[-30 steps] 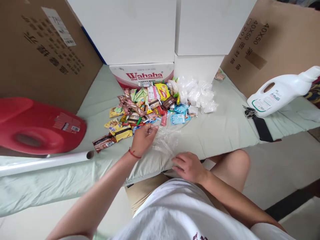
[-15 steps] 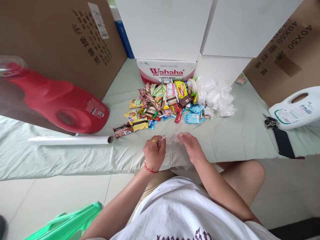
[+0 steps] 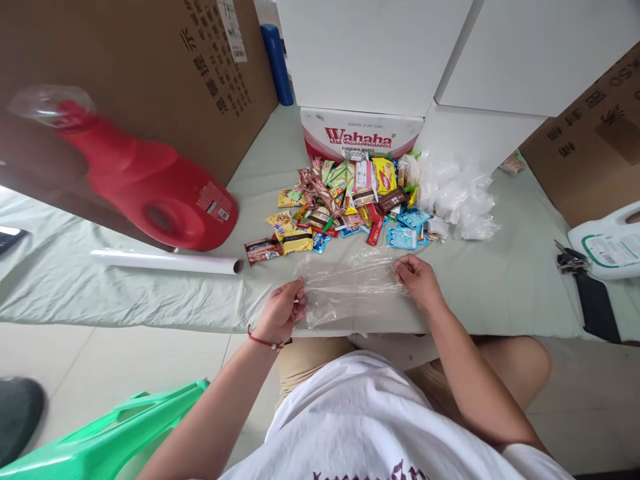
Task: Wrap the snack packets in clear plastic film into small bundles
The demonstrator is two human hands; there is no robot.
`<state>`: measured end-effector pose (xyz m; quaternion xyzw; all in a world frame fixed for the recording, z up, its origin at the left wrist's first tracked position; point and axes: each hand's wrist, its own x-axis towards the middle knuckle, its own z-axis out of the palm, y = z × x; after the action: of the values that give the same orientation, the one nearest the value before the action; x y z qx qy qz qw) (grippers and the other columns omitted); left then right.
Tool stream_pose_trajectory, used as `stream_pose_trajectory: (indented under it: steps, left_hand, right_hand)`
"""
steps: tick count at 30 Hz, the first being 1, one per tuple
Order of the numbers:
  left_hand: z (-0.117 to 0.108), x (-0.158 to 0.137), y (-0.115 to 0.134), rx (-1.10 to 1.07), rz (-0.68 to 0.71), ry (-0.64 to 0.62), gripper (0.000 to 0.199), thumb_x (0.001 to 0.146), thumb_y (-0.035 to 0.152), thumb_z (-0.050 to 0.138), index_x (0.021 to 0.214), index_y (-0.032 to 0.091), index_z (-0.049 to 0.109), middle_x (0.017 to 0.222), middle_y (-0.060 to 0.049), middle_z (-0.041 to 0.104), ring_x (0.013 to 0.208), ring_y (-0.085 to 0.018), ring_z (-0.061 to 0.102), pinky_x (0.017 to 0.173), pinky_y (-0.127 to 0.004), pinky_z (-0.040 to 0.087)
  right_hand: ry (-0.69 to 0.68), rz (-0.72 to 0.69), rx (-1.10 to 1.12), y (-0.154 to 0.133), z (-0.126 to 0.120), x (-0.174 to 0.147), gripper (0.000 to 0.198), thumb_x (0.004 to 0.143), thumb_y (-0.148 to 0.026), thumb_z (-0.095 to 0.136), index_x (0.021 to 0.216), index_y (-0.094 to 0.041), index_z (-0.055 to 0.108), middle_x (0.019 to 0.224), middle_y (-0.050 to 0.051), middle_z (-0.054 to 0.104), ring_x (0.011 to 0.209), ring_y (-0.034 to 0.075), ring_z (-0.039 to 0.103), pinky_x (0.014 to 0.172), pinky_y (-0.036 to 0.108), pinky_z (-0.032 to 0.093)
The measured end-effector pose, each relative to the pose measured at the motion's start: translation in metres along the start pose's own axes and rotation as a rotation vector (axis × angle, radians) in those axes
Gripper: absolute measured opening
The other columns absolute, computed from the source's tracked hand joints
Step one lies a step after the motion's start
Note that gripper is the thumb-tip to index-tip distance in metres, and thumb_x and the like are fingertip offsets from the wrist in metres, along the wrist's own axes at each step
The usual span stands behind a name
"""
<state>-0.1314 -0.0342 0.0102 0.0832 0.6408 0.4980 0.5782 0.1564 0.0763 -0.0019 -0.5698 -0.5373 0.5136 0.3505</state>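
A clear plastic bag [image 3: 353, 287] is stretched flat between my two hands, low over the front of the cloth-covered table. My left hand [image 3: 285, 308], with a red string bracelet at the wrist, pinches its left edge. At the opposite edge my right hand [image 3: 420, 279] grips the film between thumb and fingers. Just beyond the bag lies a pile of wrapped snacks [image 3: 345, 200] in many colours. Crumpled clear plastic bags [image 3: 457, 193] are heaped against the pile's right side.
A red jug [image 3: 160, 180] leans at the left, behind a white roll [image 3: 170, 261]. Behind the snacks stands a Wahaha carton [image 3: 360, 133]. A white bottle [image 3: 613, 243], keys [image 3: 571, 257] and a black phone-like object [image 3: 596, 307] lie at the right. A green stool [image 3: 115, 430] stands lower left.
My hands have moved apart, left hand to the left and right hand to the right. The plastic bag, bunched between them before, is now spread wide. The view has shifted.
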Motion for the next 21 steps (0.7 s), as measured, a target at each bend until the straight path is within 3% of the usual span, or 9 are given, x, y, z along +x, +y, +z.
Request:
stream_pose_trajectory:
  steps: [2, 4, 6, 9, 11, 14, 17, 19, 21]
  left_hand:
    - [-0.006, 0.003, 0.002, 0.137, 0.003, -0.057, 0.046, 0.067, 0.052, 0.083, 0.064, 0.02, 0.049, 0.052, 0.009, 0.049, 0.034, -0.003, 0.034, 0.042, -0.02, 0.041]
    - [-0.009, 0.003, 0.004, 0.218, 0.037, -0.092, 0.05, 0.066, 0.056, 0.084, 0.062, 0.02, 0.049, 0.05, 0.009, 0.049, 0.033, -0.002, 0.032, 0.04, -0.021, 0.038]
    - [-0.01, -0.001, 0.008, 0.218, 0.105, -0.095, 0.052, 0.064, 0.055, 0.086, 0.06, 0.02, 0.049, 0.051, 0.007, 0.049, 0.038, -0.005, 0.041, 0.043, -0.021, 0.039]
    - [-0.008, -0.017, 0.017, 0.05, 0.259, -0.081, 0.042, 0.063, 0.046, 0.089, 0.061, 0.019, 0.056, 0.065, 0.001, 0.061, 0.065, -0.013, 0.064, 0.059, -0.023, 0.053]
    - [-0.008, -0.03, 0.021, -0.088, 0.289, -0.097, 0.035, 0.064, 0.042, 0.088, 0.065, 0.02, 0.06, 0.075, -0.002, 0.067, 0.073, -0.017, 0.069, 0.063, -0.027, 0.057]
    - [-0.004, -0.04, 0.019, -0.128, 0.211, -0.142, 0.038, 0.067, 0.047, 0.087, 0.073, 0.022, 0.059, 0.075, -0.002, 0.067, 0.056, -0.013, 0.062, 0.042, -0.022, 0.045]
    - [0.008, -0.027, 0.002, -0.01, 0.174, -0.098, 0.048, 0.069, 0.057, 0.084, 0.075, 0.022, 0.052, 0.064, 0.003, 0.061, 0.04, -0.007, 0.047, 0.033, -0.018, 0.026]
    - [0.018, -0.009, -0.009, 0.084, 0.201, -0.021, 0.052, 0.072, 0.062, 0.079, 0.072, 0.023, 0.045, 0.055, 0.007, 0.053, 0.036, -0.006, 0.037, 0.033, -0.018, 0.024]
    - [0.027, 0.008, -0.016, 0.196, 0.244, 0.028, 0.05, 0.079, 0.064, 0.07, 0.071, 0.025, 0.04, 0.051, 0.008, 0.047, 0.036, -0.007, 0.035, 0.035, -0.02, 0.025]
  right_hand:
    - [-0.033, -0.1, -0.199, 0.004, -0.01, 0.006, 0.026, 0.083, -0.047, 0.066, 0.08, -0.022, 0.066, 0.061, -0.003, 0.056, 0.054, 0.012, 0.041, 0.052, 0.026, 0.033]
    - [-0.064, -0.175, -0.26, 0.003, -0.016, 0.007, 0.026, 0.085, -0.047, 0.066, 0.083, -0.022, 0.069, 0.067, -0.001, 0.06, 0.062, 0.014, 0.049, 0.061, 0.028, 0.04]
    - [-0.118, -0.247, -0.197, -0.006, -0.021, 0.0, 0.026, 0.085, -0.048, 0.07, 0.085, -0.022, 0.071, 0.079, 0.002, 0.066, 0.077, 0.018, 0.059, 0.074, 0.031, 0.047]
    - [-0.271, -0.293, 0.0, -0.026, -0.032, -0.03, 0.023, 0.089, -0.046, 0.073, 0.086, -0.023, 0.072, 0.089, 0.004, 0.07, 0.093, 0.022, 0.065, 0.088, 0.036, 0.051]
    - [-0.412, -0.215, 0.167, -0.037, -0.043, -0.054, 0.024, 0.093, -0.047, 0.07, 0.085, -0.024, 0.07, 0.079, 0.003, 0.068, 0.077, 0.021, 0.066, 0.08, 0.038, 0.055]
    - [-0.505, -0.102, 0.262, -0.039, -0.057, -0.07, 0.032, 0.093, -0.056, 0.069, 0.083, -0.025, 0.068, 0.078, 0.004, 0.07, 0.056, 0.018, 0.06, 0.059, 0.036, 0.053]
    - [-0.351, -0.089, 0.125, -0.021, -0.054, -0.052, 0.037, 0.085, -0.06, 0.075, 0.08, -0.024, 0.068, 0.105, 0.01, 0.077, 0.055, 0.015, 0.059, 0.056, 0.034, 0.052]
    - [-0.176, -0.104, 0.065, -0.003, -0.045, -0.03, 0.041, 0.082, -0.063, 0.075, 0.084, -0.023, 0.067, 0.128, 0.011, 0.073, 0.056, 0.013, 0.059, 0.056, 0.032, 0.052]
    - [-0.036, -0.131, 0.048, 0.014, -0.036, -0.011, 0.043, 0.083, -0.066, 0.071, 0.093, -0.023, 0.066, 0.136, 0.01, 0.069, 0.056, 0.013, 0.06, 0.055, 0.031, 0.05]
